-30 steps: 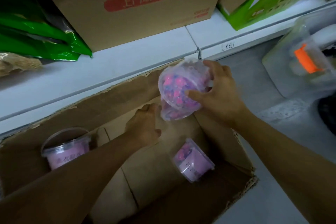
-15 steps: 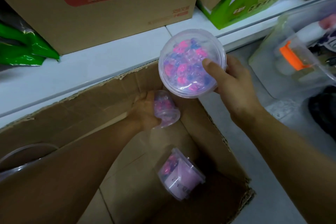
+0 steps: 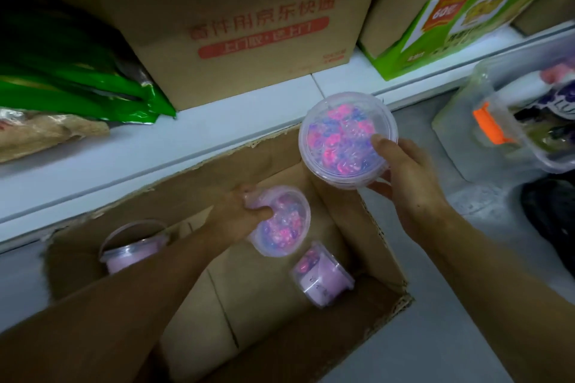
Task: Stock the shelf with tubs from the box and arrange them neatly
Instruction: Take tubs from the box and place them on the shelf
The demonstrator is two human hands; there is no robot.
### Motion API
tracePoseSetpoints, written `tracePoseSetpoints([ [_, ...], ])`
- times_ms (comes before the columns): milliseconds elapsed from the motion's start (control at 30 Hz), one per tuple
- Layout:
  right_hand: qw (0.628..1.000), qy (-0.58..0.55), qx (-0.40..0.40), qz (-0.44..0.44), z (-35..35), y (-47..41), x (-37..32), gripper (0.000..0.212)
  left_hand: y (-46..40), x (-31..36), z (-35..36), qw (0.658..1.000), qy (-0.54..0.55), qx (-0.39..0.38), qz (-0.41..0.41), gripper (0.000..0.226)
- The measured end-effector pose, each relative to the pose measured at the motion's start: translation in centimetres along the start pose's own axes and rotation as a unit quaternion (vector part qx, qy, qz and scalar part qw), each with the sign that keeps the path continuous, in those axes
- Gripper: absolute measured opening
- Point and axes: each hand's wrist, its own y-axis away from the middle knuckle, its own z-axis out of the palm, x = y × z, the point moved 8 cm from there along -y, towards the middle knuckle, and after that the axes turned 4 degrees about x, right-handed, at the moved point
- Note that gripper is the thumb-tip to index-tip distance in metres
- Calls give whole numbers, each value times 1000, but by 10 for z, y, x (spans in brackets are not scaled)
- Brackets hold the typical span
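An open cardboard box (image 3: pixel 357 214) stands on the floor against a white shelf (image 3: pixel 186 146). My right hand (image 3: pixel 407 177) grips a clear tub of pink and blue beads (image 3: pixel 342 137), lid towards me, above the box's far right corner. Inside the box my left hand (image 3: pixel 239 218) holds a second tub (image 3: pixel 283 224), tilted with its lid showing. Two more tubs remain in the box: one upright at the left with a handle (image 3: pixel 133 250), one lying on its side at the right (image 3: pixel 320 277).
On the shelf stand a large brown carton with red print (image 3: pixel 249 25), green bags (image 3: pixel 77 81) to its left and a green box (image 3: pixel 451 22) to its right. A clear plastic bin with an orange latch (image 3: pixel 497 127) sits on the grey floor at the right.
My left hand has lifted the second tub higher and turned its lid up. The right hand's tub stays raised by the box corner. The view has pulled back and up.
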Motion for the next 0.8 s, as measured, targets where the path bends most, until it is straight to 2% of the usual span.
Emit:
tracePoseSetpoints([
  [67,999,-20,-13,28,4,21,-17,29,28,2,-23,997,61,7,-40,44],
  [200,995,-66,-34,64,17,63,-66,25,81,18,-79,985,150,26,-80,60],
  [233,995,-69,-40,67,21,73,-81,24,93,22,-94,981,168,31,-87,57],
  [400,991,-74,-82,70,43,130,-167,28,162,66,-181,942,294,82,-137,20],
  [567,991,-75,-97,57,60,185,-268,11,234,109,-272,914,360,125,-139,20],
  [800,984,-61,-168,13,93,270,-397,16,335,160,-385,879,430,168,-118,24],
])
